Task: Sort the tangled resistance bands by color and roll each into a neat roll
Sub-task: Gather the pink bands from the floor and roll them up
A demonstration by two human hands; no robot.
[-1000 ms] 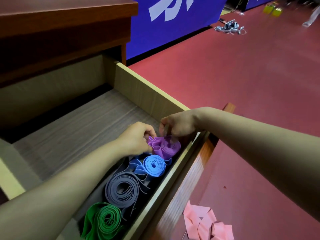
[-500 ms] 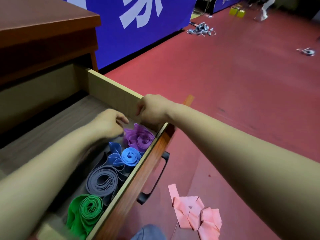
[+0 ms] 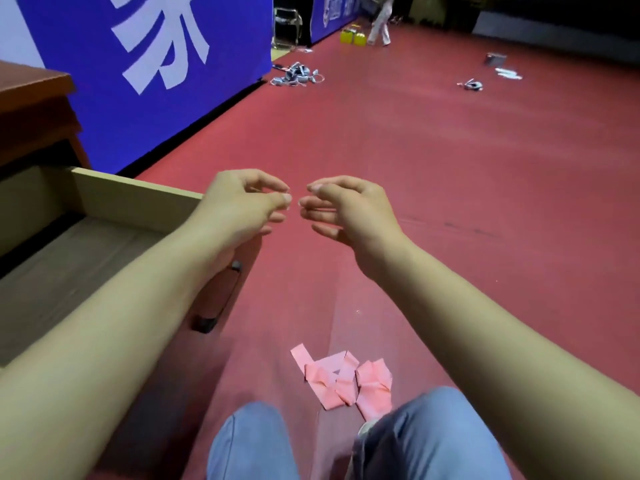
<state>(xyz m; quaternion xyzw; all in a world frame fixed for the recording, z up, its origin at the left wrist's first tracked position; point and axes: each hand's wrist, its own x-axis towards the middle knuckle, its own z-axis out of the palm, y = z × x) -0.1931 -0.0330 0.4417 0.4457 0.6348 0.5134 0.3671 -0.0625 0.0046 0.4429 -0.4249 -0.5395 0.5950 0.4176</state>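
Seemingly ready for the crumpled pink resistance band (image 3: 346, 379) on the floor (image 3: 450, 237), left hand (image 3: 242, 206) and right hand (image 3: 353, 209) hover empty beside the drawer (image 3: 138, 199), fingers (image 3: 273, 199) loosely curled.

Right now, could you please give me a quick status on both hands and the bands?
Left hand open, empty. Right hand open, empty. Crumpled pink resistance band unrolled on red floor. Nothing blocking it.

Sports hall: red court floor (image 3: 433, 174), blue barrier (image 3: 194, 98)
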